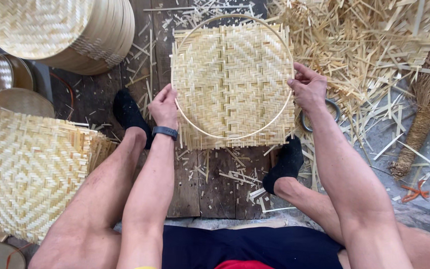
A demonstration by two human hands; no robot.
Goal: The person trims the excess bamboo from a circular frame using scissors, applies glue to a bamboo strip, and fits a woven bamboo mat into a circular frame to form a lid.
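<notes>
A square woven bamboo mat lies on dark wooden boards between my feet. A thin round bamboo hoop rests on top of it. My left hand grips the hoop's left rim, with a dark band on that wrist. My right hand pinches the hoop's right rim against the mat's edge. Both feet wear black socks, the left foot beside the mat, the right foot at its lower right corner.
A stack of woven mats sits at the left. Finished round baskets are piled at the top left. Bamboo strip offcuts cover the top right. A straw broom lies at the right, a dark ring near my right wrist.
</notes>
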